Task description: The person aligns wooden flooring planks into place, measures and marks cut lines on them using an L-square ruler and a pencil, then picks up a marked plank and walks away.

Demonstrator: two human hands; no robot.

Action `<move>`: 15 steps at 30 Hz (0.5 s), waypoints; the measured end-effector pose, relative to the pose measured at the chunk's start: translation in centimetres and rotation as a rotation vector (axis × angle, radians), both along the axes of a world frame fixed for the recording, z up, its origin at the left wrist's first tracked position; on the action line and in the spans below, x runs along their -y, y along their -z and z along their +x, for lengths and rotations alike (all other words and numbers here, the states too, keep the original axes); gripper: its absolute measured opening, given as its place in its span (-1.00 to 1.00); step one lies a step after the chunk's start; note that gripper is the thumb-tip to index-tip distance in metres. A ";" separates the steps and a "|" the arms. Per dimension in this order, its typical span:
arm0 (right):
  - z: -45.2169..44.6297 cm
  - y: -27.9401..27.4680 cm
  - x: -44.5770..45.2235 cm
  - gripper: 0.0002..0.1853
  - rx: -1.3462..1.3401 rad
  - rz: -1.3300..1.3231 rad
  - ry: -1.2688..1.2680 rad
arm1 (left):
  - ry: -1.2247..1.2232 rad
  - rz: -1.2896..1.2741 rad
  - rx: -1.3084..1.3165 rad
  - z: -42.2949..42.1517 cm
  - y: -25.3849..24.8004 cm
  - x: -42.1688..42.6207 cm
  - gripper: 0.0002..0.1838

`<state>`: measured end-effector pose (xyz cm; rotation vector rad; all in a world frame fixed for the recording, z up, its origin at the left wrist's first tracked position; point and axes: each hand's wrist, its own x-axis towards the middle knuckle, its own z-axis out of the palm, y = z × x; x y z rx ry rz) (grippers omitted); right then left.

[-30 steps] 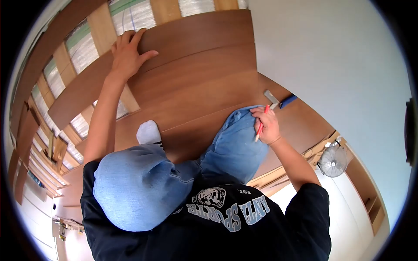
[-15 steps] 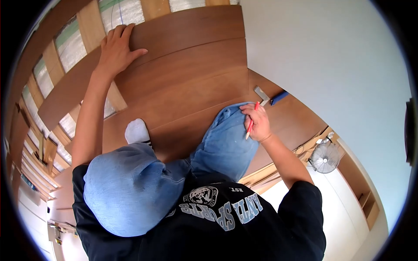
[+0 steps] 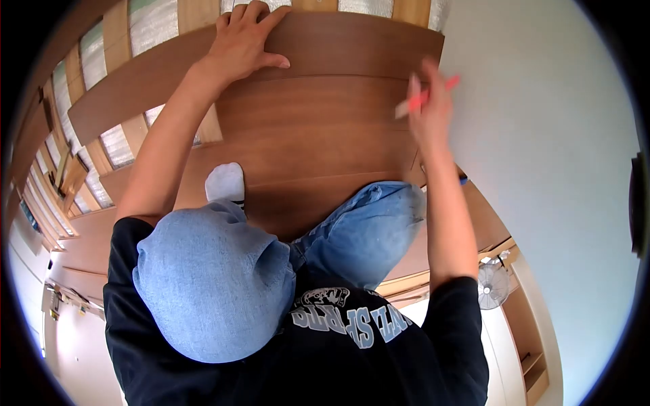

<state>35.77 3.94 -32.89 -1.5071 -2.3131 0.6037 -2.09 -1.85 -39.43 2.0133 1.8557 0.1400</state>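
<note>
1. The fingers of the left hand [image 3: 244, 44] are spread wide, at 11 o'clock. The fingertips reach the far edge of the long brown wood-grain plank [image 3: 352, 44], and the thumb lies flat on its face.
2. The fingers of the right hand [image 3: 433, 111], between 1 and 2 o'clock, are closed narrow around a red pencil with a pale end [image 3: 426, 97]. This pale end points to 8 o'clock. Hand and pencil are blurred, so I cannot tell if they touch the wood.
3. The plank goes from about 1 o'clock, near the pale blue-grey wall [image 3: 555, 135], around to between 9 and 10 o'clock. On its 12 o'clock side there are pale wooden battens [image 3: 196, 15] with shiny silver sheet [image 3: 152, 27] between them.
4. On the nearer side of the plank, wide brown boards [image 3: 298, 135] cover the middle, and one foot in a white sock [image 3: 225, 181] is at 9 o'clock.
5. The knees in light blue jeans [image 3: 213, 287] are bent, one at 8 o'clock and the other close to 4 o'clock.
6. At 3 o'clock, a small blue object [image 3: 463, 181] is mostly hidden by the right forearm.
7. Farther out, at 4 o'clock, there is a round fan with wire guard [image 3: 493, 285]
</note>
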 end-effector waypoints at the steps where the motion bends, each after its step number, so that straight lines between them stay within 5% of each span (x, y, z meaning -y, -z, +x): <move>1: -1.8 1.1 -3.3 -0.55 0.019 0.025 0.005 | 0.004 -0.010 0.002 0.1 0.1 0.2 0.07; 6: -5.5 6.5 -10.1 -0.64 0.327 0.014 0.114 | 0.000 -0.006 0.019 0.1 -0.5 -0.1 0.06; 10: -3.9 10.8 -10.0 -0.80 0.125 0.265 -0.023 | 0.114 0.209 -0.108 -0.2 -0.8 0.2 -0.08; 12: -3.5 11.4 -9.8 -0.81 0.104 0.276 -0.030 | 0.045 -0.233 -0.014 0.0 -1.9 -0.7 0.21; 15: -3.1 11.6 -9.9 -0.81 0.097 0.297 -0.038 | 0.042 -0.246 0.022 -0.1 -1.9 -1.0 0.20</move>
